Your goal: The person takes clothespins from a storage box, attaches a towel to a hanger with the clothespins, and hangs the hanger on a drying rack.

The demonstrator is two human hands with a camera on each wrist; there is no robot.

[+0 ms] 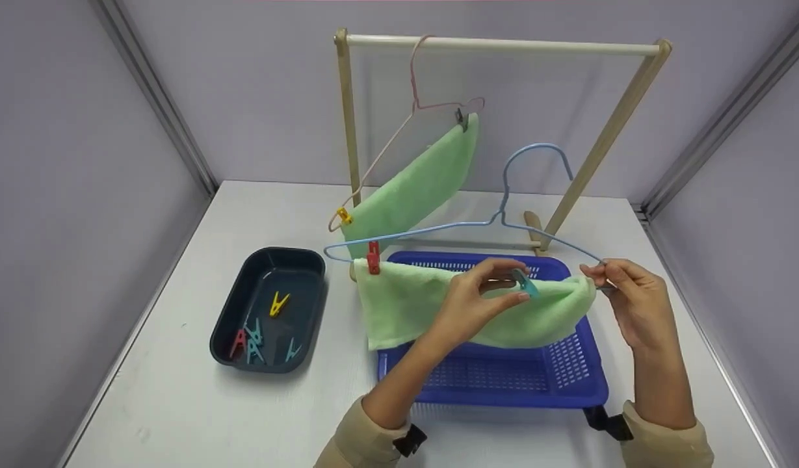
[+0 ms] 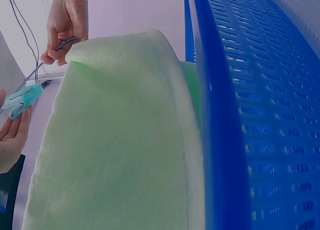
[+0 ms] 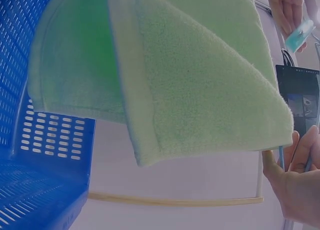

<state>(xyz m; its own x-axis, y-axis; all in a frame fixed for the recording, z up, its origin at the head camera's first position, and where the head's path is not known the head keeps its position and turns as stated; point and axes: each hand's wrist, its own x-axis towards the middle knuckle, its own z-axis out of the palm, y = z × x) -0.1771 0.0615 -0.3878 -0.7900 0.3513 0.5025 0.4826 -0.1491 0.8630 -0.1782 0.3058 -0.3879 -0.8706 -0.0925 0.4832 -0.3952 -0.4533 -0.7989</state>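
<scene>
My left hand pinches a teal clothespin between thumb and fingers, in front of the towel's top edge. At the right end of a blue hanger, my right hand grips the wire beside the corner of a light green towel. A red clothespin clips the towel's other top corner to the hanger. The towel hangs over a blue basket, bunched towards the right hand. In the right wrist view, the right hand is at the towel corner.
A wooden rack with a white bar stands behind. On it hangs a pink hanger with another green towel, held by a yellow clothespin and a dark clothespin. At left, a dark tray holds several clothespins.
</scene>
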